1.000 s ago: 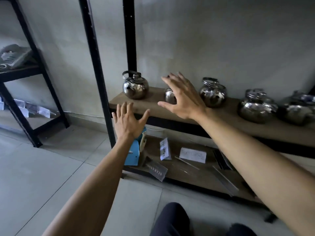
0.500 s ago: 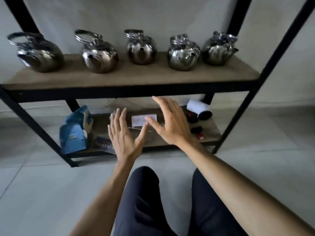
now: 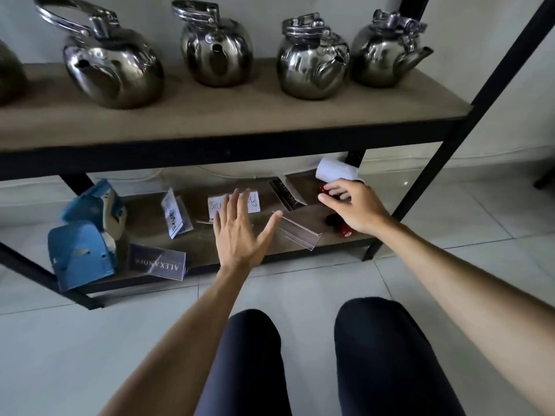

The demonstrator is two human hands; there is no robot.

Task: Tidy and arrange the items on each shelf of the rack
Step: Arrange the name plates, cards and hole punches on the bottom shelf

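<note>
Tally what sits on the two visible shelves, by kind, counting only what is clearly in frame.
Kettles on the upper shelf: 4 in full, plus 1 cut off at the left edge
Blue boxes: 2
Name cards and clear holders: 5
White roll: 1
Red items: 2, partly hidden by the right hand
Total: 15

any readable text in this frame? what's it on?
"ALEXANDER", upside down: dark name card, front of lower shelf.
"SIU…" and "…IS", handwritten: white card, middle hidden by left hand.
Standing white card: handwriting, illegible.
Dark card beside right hand: blurred.
</note>
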